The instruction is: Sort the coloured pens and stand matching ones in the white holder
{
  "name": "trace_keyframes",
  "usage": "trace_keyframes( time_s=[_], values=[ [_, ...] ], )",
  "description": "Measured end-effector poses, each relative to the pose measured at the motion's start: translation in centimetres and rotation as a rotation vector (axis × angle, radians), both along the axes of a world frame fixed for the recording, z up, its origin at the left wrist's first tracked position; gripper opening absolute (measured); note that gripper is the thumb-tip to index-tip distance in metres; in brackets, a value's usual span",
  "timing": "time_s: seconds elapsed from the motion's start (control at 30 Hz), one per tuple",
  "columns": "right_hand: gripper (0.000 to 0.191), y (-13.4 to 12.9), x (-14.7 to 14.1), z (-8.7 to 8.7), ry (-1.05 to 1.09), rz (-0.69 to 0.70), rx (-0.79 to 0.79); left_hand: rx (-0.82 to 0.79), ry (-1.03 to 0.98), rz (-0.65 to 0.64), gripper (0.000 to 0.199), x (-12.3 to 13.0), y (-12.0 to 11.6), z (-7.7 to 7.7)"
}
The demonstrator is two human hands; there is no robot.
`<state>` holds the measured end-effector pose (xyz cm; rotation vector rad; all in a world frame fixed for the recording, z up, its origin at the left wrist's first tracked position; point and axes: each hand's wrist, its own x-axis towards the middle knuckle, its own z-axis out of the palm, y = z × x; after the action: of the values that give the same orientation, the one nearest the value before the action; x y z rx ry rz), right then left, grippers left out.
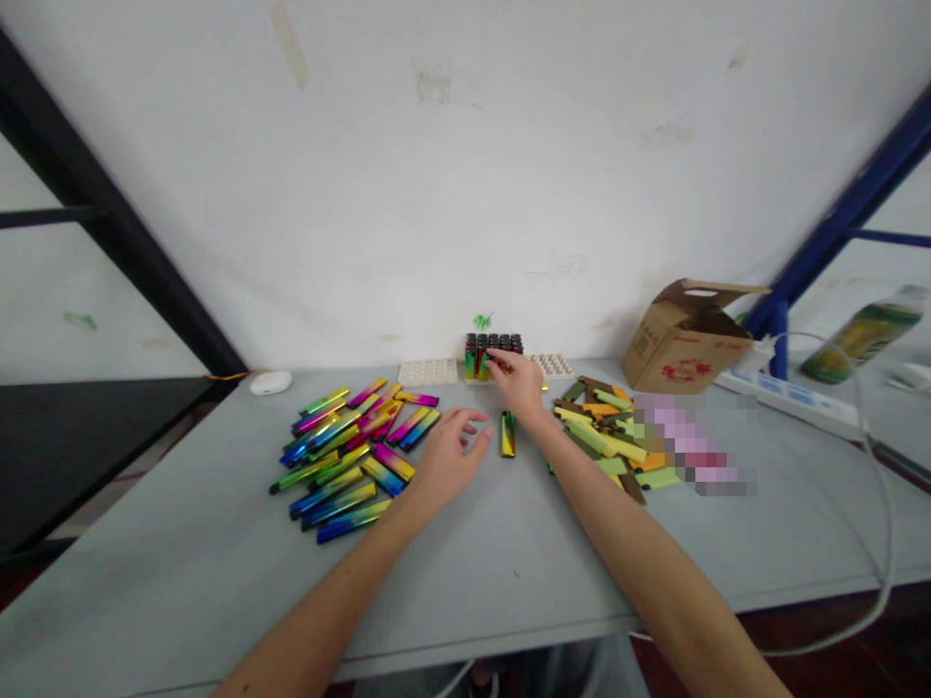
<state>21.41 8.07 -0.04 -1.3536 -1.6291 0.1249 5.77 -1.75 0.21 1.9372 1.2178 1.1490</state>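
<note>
My right hand (515,378) reaches to the back of the table, its fingers pinched on a lighter at the front of a tray of upright black-topped lighters (474,357). My left hand (456,448) hovers over the table with fingers apart and curved, holding nothing. Between the hands one green and yellow lighter (507,435) lies alone. Shiny multicoloured lighters (349,460) are heaped to the left of my left hand. Right of my right forearm is a pile of matte yellow, green, orange and brown lighters (600,436).
White trays with holes (428,372) flank the upright lighters by the wall. At the right are an open cardboard box (680,339), a power strip (800,402), a white cable and a bottle (862,334). A white rounded object (271,383) lies back left.
</note>
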Motion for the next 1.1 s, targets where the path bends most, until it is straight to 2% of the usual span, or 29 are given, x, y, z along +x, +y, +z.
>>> trace_keyframes(
  time_s=[0.2,0.53,0.63,0.73,0.9,1.1],
  values=[
    [0.031,-0.1,-0.1,0.1,0.019,-0.075,-0.027,0.027,0.039,-0.018,0.018,0.1,-0.2,0.0],
    [0.030,0.3,0.0,-0.4,0.022,-0.091,-0.038,0.047,0.026,-0.023,0.016,-0.2,0.0,0.0],
    [0.032,0.1,0.1,-0.3,-0.044,-0.066,-0.048,0.062,0.030,-0.019,0.016,-0.3,0.0,0.0],
    [0.036,-0.2,0.0,-0.2,-0.138,-0.046,0.022,0.077,0.058,-0.020,0.016,-0.3,0.0,-0.1],
    [0.039,-0.3,-0.3,-0.4,-0.332,-0.123,0.145,0.085,0.111,-0.024,0.016,-0.2,0.1,-0.2],
    [0.046,-0.7,-0.4,-0.5,-0.418,-0.100,0.120,0.098,0.136,-0.028,0.015,-0.2,0.0,-0.2]
  ],
)
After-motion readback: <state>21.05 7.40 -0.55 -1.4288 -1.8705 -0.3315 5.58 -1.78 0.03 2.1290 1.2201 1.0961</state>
